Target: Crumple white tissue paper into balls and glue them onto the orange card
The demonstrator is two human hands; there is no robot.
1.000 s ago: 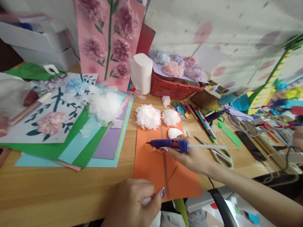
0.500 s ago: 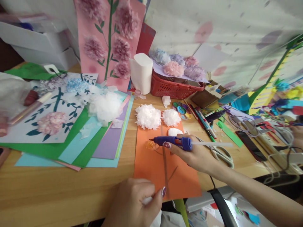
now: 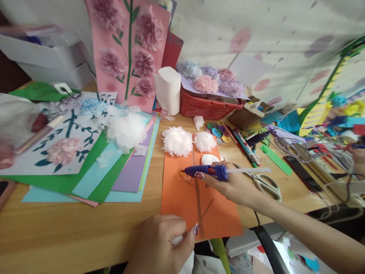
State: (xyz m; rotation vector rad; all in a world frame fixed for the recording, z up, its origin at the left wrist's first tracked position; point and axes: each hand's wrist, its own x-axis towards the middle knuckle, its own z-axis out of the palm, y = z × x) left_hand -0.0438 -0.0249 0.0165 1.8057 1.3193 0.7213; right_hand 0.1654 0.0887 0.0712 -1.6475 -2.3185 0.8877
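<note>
My right hand [image 3: 228, 184] grips a blue glue gun [image 3: 207, 171] with a clear glue stick poking out behind; its nozzle rests over a glue blob on the left part of an orange card [image 3: 182, 201]. Two white tissue flowers [image 3: 177, 140] sit at the card's top, a small white lump [image 3: 209, 159] just beside the gun. My left hand [image 3: 162, 245] is closed at the table's near edge, pinching a bit of white tissue, close to the card's lower corner.
Stacked coloured papers [image 3: 119, 175] with loose white tissue lie at left, beside a flower picture [image 3: 59, 144]. A red basket [image 3: 208, 106] with pastel flowers and a white paper roll [image 3: 168, 89] stand behind. Scissors [image 3: 264, 182], pens [image 3: 242, 142] and cables [image 3: 327, 167] crowd the right.
The glue gun drifted slightly right and up, then came back down so its nozzle sits at the glue blob. The left hand stays put.
</note>
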